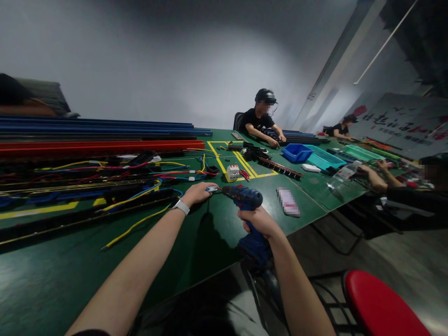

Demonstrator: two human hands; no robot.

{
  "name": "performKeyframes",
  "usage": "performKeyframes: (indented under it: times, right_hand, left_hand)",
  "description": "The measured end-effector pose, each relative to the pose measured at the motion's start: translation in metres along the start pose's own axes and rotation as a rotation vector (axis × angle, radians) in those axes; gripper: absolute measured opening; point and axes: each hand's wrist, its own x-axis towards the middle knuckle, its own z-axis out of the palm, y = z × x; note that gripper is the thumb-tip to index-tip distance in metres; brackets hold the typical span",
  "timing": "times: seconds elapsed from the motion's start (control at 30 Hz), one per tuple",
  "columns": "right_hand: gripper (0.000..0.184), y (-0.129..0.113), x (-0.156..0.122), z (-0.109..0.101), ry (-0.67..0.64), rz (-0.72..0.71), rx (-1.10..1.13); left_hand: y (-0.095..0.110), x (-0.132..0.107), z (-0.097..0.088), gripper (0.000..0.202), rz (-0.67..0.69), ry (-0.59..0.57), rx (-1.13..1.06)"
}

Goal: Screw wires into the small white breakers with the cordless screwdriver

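Note:
My right hand (261, 221) is wrapped round the grip of a blue cordless screwdriver (245, 198), whose tip points left. My left hand (198, 192) is closed on a small white and blue part (212, 188) held right at that tip, above the green table (210, 242). A white band sits on my left wrist. A white circuit breaker (233, 171) stands on the table just beyond my hands, inside a yellow taped rectangle.
Long black rails with yellow, red and blue wires (105, 186) lie to the left, with red and blue channels (98, 140) behind. Blue (296, 152) and teal trays (325, 158) stand at the right. Other people work across and at the right. A red stool (378, 305) is near right.

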Motion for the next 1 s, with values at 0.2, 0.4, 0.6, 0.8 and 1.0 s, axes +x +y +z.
performKeyframes:
  times: [0.2,0.4,0.6,0.8,1.0]
  right_hand:
    - [0.015,-0.0027,-0.0003,0.0017,0.002,0.014,-0.006]
    - [0.014,0.0000,-0.0014,0.0039,0.046,-0.026,-0.023]
    - [0.013,-0.0027,-0.0038,0.0040,0.029,-0.016,-0.019]
    - [0.013,-0.0024,-0.0029,0.0043,0.036,-0.038,0.007]
    - [0.012,-0.0018,-0.0024,0.0038,0.027,-0.012,-0.010]
  left_hand:
    - [-0.0023,0.0009,0.0013,0.049,0.015,0.001,0.003]
    - [-0.0008,-0.0016,0.0006,0.049,0.011,0.013,-0.021]
    - [-0.0011,-0.0011,0.0007,0.050,0.014,0.003,-0.024]
    - [-0.0015,-0.0016,0.0012,0.049,0.002,0.009,-0.016]
    - [-0.0024,-0.0005,0.0022,0.048,0.019,0.010,-0.018]
